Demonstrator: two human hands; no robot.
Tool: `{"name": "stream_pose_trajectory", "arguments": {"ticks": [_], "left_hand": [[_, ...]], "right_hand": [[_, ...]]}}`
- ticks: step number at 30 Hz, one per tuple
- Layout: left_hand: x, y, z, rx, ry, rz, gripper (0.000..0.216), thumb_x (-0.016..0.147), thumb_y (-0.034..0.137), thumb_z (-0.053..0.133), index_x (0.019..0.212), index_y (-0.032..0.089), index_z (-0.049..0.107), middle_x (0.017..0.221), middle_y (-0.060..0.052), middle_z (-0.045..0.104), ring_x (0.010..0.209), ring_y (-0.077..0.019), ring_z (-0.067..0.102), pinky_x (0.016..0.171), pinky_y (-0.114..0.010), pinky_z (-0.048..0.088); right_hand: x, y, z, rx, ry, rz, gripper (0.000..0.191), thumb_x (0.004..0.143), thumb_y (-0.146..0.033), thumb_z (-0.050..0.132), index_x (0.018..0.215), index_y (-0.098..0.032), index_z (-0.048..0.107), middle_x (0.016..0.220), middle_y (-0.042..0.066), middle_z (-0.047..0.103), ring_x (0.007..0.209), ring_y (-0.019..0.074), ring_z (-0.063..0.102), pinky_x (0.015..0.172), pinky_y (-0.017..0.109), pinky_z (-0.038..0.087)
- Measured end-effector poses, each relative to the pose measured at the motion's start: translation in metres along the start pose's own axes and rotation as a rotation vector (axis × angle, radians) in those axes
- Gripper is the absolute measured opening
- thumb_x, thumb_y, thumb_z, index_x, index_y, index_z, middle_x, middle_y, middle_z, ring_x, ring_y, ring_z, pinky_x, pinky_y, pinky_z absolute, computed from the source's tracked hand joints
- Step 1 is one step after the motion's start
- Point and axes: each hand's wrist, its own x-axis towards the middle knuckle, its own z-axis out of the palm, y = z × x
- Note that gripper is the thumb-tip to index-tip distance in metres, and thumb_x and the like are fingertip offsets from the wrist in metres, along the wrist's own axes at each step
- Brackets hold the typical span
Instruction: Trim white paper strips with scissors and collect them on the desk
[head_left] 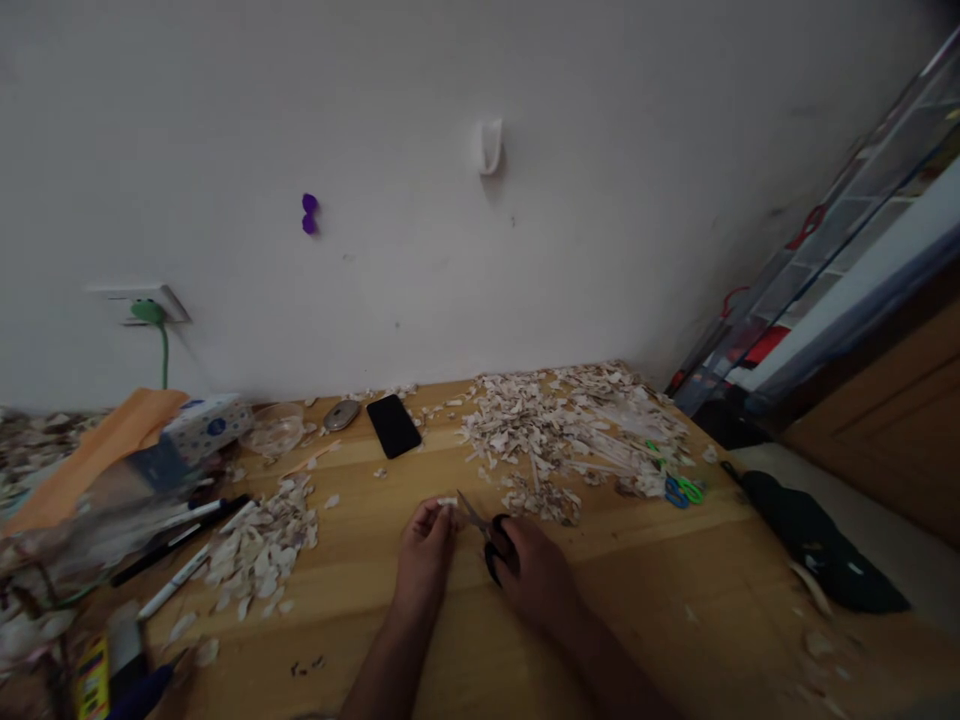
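Note:
Between the fingertips of my left hand (430, 535) is a small pale flake (448, 501), much like the dried pieces lying about the table; its exact kind I cannot make out. Black-handled scissors (491, 541) sit in my right hand (541, 572), fingers through the loops. Their blades point up and left, with the tip close beside the flake. Whether the blades touch it is too small to tell. Beyond my hands lies a large heap of pale dried pieces (517, 415), and a smaller pile of whitish slices (262, 545) lies to the left.
A black phone (394, 426) and an oval grey object (342, 415) lie near the wall. Blue-and-green-handled scissors (681, 490) rest at the right. Pens (176, 580), a tissue box (206, 428) and plastic bags crowd the left. Dark green cloth (817, 540) lies along the right edge.

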Motion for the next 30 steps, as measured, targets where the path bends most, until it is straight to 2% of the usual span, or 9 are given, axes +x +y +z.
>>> {"name": "stream_pose_trajectory", "arguments": {"ticks": [5, 11, 15, 20, 23, 26, 30], "left_hand": [[-0.004, 0.003, 0.001, 0.186, -0.095, 0.028, 0.039, 0.065, 0.051, 0.085, 0.079, 0.017, 0.073, 0.067, 0.000, 0.065, 0.062, -0.0121, 0.055, 0.062, -0.023, 0.043], [-0.002, 0.001, -0.002, 0.224, -0.151, 0.037, 0.037, 0.070, 0.051, 0.082, 0.081, 0.018, 0.073, 0.068, 0.000, 0.065, 0.064, -0.0126, 0.056, 0.064, -0.023, 0.044], [-0.002, 0.000, 0.000, 0.118, -0.128, -0.007, 0.036, 0.067, 0.045, 0.087, 0.084, 0.018, 0.071, 0.068, 0.000, 0.068, 0.063, -0.0120, 0.059, 0.064, -0.023, 0.046], [-0.009, 0.012, 0.009, -0.108, -0.024, -0.155, 0.040, 0.060, 0.033, 0.092, 0.091, 0.018, 0.071, 0.086, -0.005, 0.075, 0.082, -0.0161, 0.069, 0.081, -0.028, 0.053], [-0.011, 0.017, 0.010, -0.178, -0.033, -0.184, 0.041, 0.059, 0.037, 0.092, 0.088, 0.015, 0.073, 0.088, -0.007, 0.075, 0.088, -0.0192, 0.070, 0.087, -0.032, 0.054], [-0.008, 0.014, 0.007, -0.169, -0.016, -0.140, 0.039, 0.065, 0.046, 0.088, 0.083, 0.016, 0.072, 0.083, -0.005, 0.073, 0.081, -0.0177, 0.069, 0.080, -0.030, 0.054], [0.000, 0.005, -0.002, 0.024, 0.031, -0.015, 0.040, 0.066, 0.047, 0.087, 0.070, 0.017, 0.060, 0.065, 0.001, 0.064, 0.063, -0.0110, 0.059, 0.065, -0.022, 0.048]], "right_hand": [[0.000, 0.000, -0.001, 0.009, 0.003, 0.007, 0.017, 0.084, -0.021, 0.058, 0.102, -0.022, 0.061, 0.102, 0.007, 0.067, 0.096, 0.0242, 0.060, 0.083, 0.032, 0.044], [0.001, 0.001, -0.002, 0.010, -0.003, 0.005, 0.014, 0.085, -0.022, 0.058, 0.098, -0.022, 0.061, 0.100, 0.006, 0.066, 0.094, 0.0234, 0.061, 0.082, 0.031, 0.044], [0.001, 0.002, -0.002, -0.010, -0.019, -0.001, 0.016, 0.084, -0.020, 0.060, 0.100, -0.022, 0.061, 0.102, 0.006, 0.067, 0.096, 0.0236, 0.061, 0.083, 0.031, 0.044], [0.000, -0.001, -0.002, -0.047, -0.029, -0.013, 0.017, 0.083, -0.018, 0.062, 0.100, -0.023, 0.062, 0.102, 0.005, 0.067, 0.098, 0.0239, 0.060, 0.084, 0.032, 0.044], [-0.001, -0.001, 0.000, -0.059, -0.021, -0.029, 0.023, 0.081, -0.016, 0.063, 0.104, -0.022, 0.062, 0.104, 0.006, 0.066, 0.100, 0.0242, 0.060, 0.086, 0.032, 0.044], [-0.001, 0.001, 0.001, -0.047, -0.018, -0.018, 0.024, 0.081, -0.017, 0.063, 0.104, -0.022, 0.063, 0.104, 0.007, 0.067, 0.099, 0.0243, 0.061, 0.086, 0.032, 0.045], [-0.001, 0.002, 0.000, 0.023, 0.007, 0.035, 0.013, 0.086, -0.022, 0.057, 0.098, -0.022, 0.063, 0.097, 0.006, 0.068, 0.089, 0.0224, 0.063, 0.079, 0.031, 0.045]]}}
